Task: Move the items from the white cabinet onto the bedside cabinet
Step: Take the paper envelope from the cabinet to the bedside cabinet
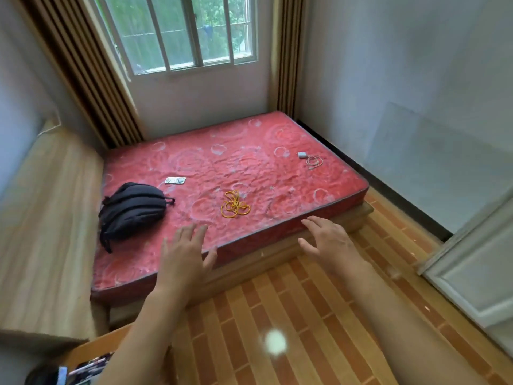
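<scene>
My left hand (184, 252) and my right hand (329, 241) are both stretched out in front of me, fingers straight and spread, holding nothing, above the near edge of a red mattress (277, 173). A white cabinet (472, 276) shows at the right edge, only its panelled side or door visible. At the bottom left corner is a wooden bedside cabinet (88, 348) with some dark and coloured items (83, 368) on it, too blurred to name.
On the mattress lie a black backpack (130, 211), a tangled yellow cord (234, 205), a small flat packet (175, 180) and a white charger with its cable (311, 159). A wooden headboard (47, 218) runs along the left. The floor (277, 315) is striped wood pattern.
</scene>
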`<state>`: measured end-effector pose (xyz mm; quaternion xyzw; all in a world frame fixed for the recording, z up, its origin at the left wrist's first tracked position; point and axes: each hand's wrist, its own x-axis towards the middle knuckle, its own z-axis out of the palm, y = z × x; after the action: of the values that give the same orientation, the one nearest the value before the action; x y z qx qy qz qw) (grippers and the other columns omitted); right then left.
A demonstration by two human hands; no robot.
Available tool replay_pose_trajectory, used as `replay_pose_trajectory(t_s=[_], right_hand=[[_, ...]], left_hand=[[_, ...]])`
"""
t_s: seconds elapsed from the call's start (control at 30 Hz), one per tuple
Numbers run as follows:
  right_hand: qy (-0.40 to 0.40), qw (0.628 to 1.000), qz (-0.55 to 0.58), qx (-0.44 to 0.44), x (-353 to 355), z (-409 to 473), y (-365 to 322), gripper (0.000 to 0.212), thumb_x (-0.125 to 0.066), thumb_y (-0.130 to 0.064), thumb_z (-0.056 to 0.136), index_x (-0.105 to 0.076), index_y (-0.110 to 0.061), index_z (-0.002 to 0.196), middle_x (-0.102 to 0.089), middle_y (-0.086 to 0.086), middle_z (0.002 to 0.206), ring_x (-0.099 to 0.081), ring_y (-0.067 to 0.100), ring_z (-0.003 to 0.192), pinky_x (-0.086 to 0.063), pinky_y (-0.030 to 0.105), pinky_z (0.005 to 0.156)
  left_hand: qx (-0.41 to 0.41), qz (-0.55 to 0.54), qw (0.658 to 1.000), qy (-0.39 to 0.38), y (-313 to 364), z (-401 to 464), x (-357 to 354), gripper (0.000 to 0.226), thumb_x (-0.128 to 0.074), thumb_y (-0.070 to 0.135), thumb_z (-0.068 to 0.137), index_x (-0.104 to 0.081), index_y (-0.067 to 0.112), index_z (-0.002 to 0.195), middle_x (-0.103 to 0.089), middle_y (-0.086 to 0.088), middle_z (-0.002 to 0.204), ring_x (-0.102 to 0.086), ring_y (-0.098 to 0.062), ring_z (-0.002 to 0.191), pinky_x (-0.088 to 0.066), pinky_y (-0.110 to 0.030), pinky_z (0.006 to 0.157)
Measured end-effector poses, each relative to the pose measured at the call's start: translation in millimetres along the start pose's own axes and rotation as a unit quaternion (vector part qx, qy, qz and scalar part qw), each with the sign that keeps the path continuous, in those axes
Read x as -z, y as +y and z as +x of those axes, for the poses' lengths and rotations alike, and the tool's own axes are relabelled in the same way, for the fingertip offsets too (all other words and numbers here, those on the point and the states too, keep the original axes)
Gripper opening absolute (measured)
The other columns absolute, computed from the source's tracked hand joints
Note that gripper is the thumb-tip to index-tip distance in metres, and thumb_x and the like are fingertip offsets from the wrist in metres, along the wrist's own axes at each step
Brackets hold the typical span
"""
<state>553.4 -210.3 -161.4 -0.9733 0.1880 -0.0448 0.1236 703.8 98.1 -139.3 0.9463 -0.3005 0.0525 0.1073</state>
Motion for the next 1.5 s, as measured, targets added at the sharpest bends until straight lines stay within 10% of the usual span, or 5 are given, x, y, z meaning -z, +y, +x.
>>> replay_pose_trajectory(t_s=[0.73, 1.5], right_hand=[[0.106, 0.951, -0.001, -0.290, 182.8, -169.8, 432.2, 0.060, -0.048, -0.051, 0.102, -0.043, -0.021, 0.154, -0.044, 0.001, 0.159, -0.039, 0.021, 0.146, -0.033, 0.044, 0.119], [0.244, 0.846, -0.027, -0.473, 319.7, -228.5, 566.5, 0.055, -0.046, -0.046, 0.105, -0.040, -0.024, 0.156, -0.039, -0.006, 0.162, -0.033, 0.013, 0.149, -0.025, 0.035, 0.123]], left_hand=[[-0.316, -0.066, 0.946, -0.022, 525.3, 137.9, -52.0, 0.067, -0.030, 0.063, 0.095, -0.050, 0.027, 0.148, -0.052, -0.004, 0.152, -0.045, -0.029, 0.141, -0.035, -0.056, 0.115], [-0.582, -0.155, 0.798, -0.031, 831.3, 224.3, -40.5, 0.061, -0.030, 0.060, 0.100, -0.035, 0.031, 0.154, -0.040, 0.006, 0.160, -0.036, -0.016, 0.147, -0.032, -0.038, 0.120]])
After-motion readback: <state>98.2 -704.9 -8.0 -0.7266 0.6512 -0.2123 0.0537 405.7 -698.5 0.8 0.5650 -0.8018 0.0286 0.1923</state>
